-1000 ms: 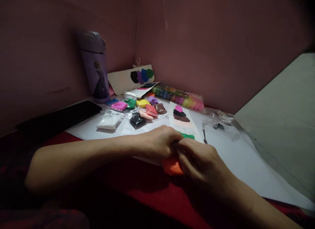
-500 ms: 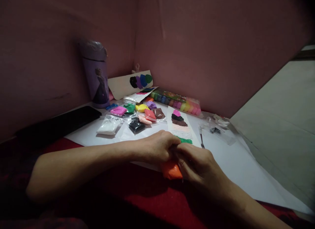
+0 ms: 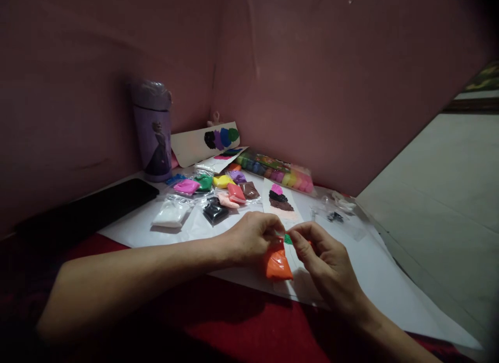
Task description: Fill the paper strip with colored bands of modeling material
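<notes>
An orange clay packet hangs in clear plastic below the fingers of my left hand, which are pinched on its top. Close on its right, my right hand has thumb and forefinger pressed together near the packet's upper edge; a bit of orange shows behind these fingers, too small to identify. Behind the hands lies a paper strip with pink, black and brown textured patches, and some green shows between the hands.
Several coloured clay packets lie on the white sheet. A purple tumbler and a dark flat object stand or lie at left. A tray of coloured clay rests by the wall, with plastic scraps at right.
My hands have moved slightly apart, and the orange packet now shows more fully between them. The view has shifted, so the objects on the sheet appear a little lower.
</notes>
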The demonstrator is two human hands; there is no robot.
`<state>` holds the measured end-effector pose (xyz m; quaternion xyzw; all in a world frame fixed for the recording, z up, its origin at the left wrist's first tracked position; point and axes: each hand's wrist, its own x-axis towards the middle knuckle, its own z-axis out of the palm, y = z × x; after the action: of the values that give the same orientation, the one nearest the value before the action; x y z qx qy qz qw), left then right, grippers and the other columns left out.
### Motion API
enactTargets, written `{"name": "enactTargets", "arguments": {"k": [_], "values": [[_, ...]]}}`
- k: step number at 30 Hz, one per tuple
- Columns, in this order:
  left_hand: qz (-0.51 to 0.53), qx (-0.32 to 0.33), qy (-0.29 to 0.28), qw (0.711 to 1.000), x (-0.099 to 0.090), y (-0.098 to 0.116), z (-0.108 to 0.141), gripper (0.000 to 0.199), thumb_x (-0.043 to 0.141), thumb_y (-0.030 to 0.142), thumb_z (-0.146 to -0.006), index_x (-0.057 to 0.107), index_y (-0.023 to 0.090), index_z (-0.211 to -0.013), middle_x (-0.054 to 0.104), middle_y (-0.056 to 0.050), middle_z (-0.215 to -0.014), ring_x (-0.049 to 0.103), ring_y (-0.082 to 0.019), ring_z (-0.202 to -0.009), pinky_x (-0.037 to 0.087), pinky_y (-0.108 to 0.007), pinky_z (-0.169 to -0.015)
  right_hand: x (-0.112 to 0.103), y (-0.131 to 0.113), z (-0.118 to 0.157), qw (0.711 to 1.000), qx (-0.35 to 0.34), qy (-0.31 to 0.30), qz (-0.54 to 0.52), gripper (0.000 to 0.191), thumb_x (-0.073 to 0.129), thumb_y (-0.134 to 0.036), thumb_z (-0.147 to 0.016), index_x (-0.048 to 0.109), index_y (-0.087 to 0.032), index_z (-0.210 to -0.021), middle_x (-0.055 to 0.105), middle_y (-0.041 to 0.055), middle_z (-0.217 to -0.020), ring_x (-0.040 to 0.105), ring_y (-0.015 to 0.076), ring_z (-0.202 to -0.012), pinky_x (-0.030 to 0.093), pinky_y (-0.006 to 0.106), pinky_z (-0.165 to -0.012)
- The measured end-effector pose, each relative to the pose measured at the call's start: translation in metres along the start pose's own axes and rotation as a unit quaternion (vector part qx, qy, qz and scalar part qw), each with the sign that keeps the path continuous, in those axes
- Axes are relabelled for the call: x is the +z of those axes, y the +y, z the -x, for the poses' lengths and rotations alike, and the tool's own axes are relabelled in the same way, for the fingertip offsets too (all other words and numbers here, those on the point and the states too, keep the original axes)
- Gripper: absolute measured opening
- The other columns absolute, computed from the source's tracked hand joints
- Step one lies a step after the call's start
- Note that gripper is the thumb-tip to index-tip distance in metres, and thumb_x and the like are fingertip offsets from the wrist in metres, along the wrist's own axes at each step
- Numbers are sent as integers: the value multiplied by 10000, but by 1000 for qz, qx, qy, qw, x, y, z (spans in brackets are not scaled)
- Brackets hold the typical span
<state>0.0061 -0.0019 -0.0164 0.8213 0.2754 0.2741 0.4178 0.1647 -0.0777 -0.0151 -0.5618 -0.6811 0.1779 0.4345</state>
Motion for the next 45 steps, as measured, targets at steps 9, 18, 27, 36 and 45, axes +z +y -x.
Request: {"name": "enactTargets", "arguments": {"k": [9,18,27,36,45], "values": [[14,-9,27,999,-2,1,0,130,575,241,-744,588,121,-793,589,-11,-709,516,-119,-662,386,-210,-569,5,5,-6,998,44,-24,-29,215,584,-382,-838,604,-170,-807,614,28,-740,540,146,-642,437,248,-563],[40,-8,56,998,-4,-1,-2,120,579,161,-716,554,126,-828,534,19,-681,471,-96,-619,374,-220,-570,5,-7,-12,933,187,25,-307,252,630,-405,-792,548,-174,-850,308,-91,-529,209,42,-416,141,172,-371],[36,11,56,998,-2,-6,-3,49,555,128,-721,554,135,-769,564,5,-680,494,-106,-638,378,-221,-579,2,1,-15,872,253,-21,-419,413,723,-448,-701,414,-181,-641,381,-77,-537,212,24,-402,144,149,-333],[34,16,60,998,0,-7,-4,56,562,116,-711,559,133,-764,592,-8,-694,517,-114,-640,407,-232,-586,3,12,-18,837,262,-25,-479,284,744,-358,-710,562,-141,-690,469,-36,-596,331,27,-444,240,129,-342],[31,7,56,998,0,-8,-4,53,563,125,-711,568,132,-763,592,-7,-691,523,-116,-643,425,-244,-604,-1,7,-17,819,262,-10,-510,144,689,-254,-758,618,-133,-728,476,-5,-668,385,54,-543,309,134,-420]]}}
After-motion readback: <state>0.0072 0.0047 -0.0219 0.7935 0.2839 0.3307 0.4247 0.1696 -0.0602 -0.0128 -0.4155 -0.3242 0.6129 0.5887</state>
